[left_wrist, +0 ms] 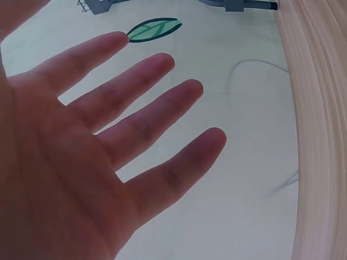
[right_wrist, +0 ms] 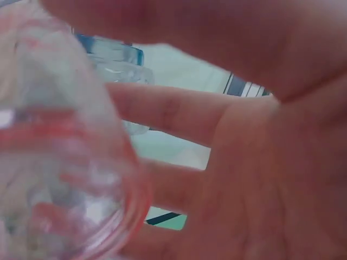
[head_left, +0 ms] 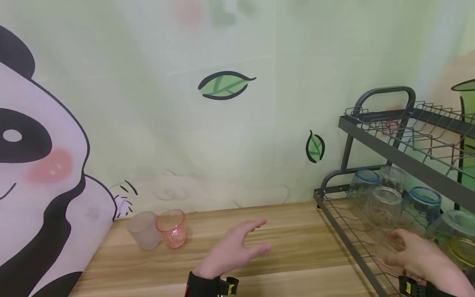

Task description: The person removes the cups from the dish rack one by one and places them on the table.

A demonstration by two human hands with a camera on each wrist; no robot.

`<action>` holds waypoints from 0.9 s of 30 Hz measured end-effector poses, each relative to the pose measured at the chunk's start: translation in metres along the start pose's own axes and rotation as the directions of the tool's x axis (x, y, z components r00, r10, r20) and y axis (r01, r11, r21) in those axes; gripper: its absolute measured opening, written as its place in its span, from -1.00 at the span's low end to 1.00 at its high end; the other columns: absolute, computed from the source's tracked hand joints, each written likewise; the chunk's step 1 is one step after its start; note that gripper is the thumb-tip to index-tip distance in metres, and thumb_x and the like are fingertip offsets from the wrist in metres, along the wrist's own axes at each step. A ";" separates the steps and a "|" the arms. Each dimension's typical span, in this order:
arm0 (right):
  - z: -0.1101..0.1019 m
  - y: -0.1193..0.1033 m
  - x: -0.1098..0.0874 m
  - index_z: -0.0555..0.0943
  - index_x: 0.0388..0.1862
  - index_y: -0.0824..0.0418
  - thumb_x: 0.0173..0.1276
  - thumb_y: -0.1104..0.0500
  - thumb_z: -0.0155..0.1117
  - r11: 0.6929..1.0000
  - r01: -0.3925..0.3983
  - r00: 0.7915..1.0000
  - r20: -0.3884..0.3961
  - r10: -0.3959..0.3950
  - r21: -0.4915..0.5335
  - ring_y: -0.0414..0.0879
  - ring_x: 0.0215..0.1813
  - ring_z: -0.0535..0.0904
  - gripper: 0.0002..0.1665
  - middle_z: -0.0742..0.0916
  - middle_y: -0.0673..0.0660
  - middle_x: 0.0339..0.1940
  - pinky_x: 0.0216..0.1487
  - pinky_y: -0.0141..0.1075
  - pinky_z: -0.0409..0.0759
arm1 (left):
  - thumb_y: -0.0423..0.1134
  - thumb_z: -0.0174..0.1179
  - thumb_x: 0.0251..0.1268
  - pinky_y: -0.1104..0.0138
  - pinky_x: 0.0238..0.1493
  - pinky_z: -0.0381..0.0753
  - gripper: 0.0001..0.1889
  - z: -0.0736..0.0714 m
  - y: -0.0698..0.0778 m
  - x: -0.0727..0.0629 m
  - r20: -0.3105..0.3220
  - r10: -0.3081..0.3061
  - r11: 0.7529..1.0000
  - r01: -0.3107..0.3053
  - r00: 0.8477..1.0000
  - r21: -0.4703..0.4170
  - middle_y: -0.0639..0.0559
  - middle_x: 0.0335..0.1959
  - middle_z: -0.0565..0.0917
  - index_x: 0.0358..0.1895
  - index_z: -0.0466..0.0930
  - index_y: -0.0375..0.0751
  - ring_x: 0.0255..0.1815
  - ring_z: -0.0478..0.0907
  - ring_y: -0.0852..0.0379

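My right hand point(head_left: 419, 255) is low over the rack's bottom shelf, among the glasses. In the right wrist view, a clear glass with a pinkish-red tint point(right_wrist: 70, 179) fills the left side, blurred. My thumb lies across its upper part and the fingers point(right_wrist: 168, 108) reach behind it, so the hand grips it. The head view shows this glass only faintly. My left hand point(head_left: 235, 249) hovers over the wooden table with thumb and fingers spread, holding nothing. Its palm and straight fingers point(left_wrist: 146, 124) show in the left wrist view.
A dark two-tier wire rack point(head_left: 393, 152) stands at the right. Its lower tier holds several upturned glasses, among them a blue-rimmed glass point(head_left: 424, 202) and a yellowish glass point(head_left: 462, 251). On the wooden table point(head_left: 297, 231), a frosted glass point(head_left: 144, 231) and a pink glass point(head_left: 172, 231) stand at the left.
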State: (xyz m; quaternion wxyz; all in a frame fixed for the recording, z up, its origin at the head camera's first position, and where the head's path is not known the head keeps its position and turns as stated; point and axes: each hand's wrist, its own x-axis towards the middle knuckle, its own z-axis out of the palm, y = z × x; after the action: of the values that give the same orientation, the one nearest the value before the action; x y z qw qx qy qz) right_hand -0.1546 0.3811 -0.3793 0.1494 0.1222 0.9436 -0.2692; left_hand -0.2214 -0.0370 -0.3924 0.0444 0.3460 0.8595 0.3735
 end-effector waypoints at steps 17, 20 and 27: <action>-0.010 -0.035 -0.020 0.36 0.19 0.59 0.23 0.06 0.41 0.984 0.024 0.984 -0.167 -0.053 -0.174 0.16 -0.22 0.57 -0.22 0.63 0.38 -0.16 -0.30 0.00 0.53 | 0.29 0.06 0.36 0.14 0.34 0.32 -0.27 0.005 0.001 0.006 0.027 0.053 0.999 -0.053 0.998 0.002 0.08 0.39 0.38 0.44 0.31 -0.08 0.37 0.32 0.08; -0.012 -0.047 -0.024 0.37 0.22 0.57 0.23 0.04 0.41 0.977 0.062 0.972 -0.210 -0.106 -0.205 0.16 -0.21 0.57 -0.20 0.63 0.36 -0.16 -0.29 0.03 0.53 | 0.29 0.07 0.35 0.14 0.33 0.33 -0.27 0.007 0.000 0.006 0.026 0.045 0.999 -0.045 0.999 -0.009 0.09 0.39 0.39 0.45 0.32 -0.07 0.35 0.34 0.08; -0.013 -0.074 -0.030 0.39 0.26 0.49 0.27 -0.02 0.37 0.966 0.147 0.957 -0.214 -0.193 -0.215 0.07 -0.25 0.57 -0.21 0.65 0.16 -0.26 -0.32 -0.01 0.52 | 0.28 0.09 0.34 0.14 0.30 0.36 -0.27 0.006 -0.002 0.006 0.021 0.045 0.999 -0.044 0.999 -0.009 0.10 0.39 0.38 0.45 0.30 -0.04 0.32 0.37 0.08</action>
State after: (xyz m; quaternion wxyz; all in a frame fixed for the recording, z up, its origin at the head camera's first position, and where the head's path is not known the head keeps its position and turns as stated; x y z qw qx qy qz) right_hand -0.1528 0.3224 -0.3232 0.0249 0.0558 0.9835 -0.1704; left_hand -0.2252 -0.0302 -0.3968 0.0467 0.3687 0.8495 0.3745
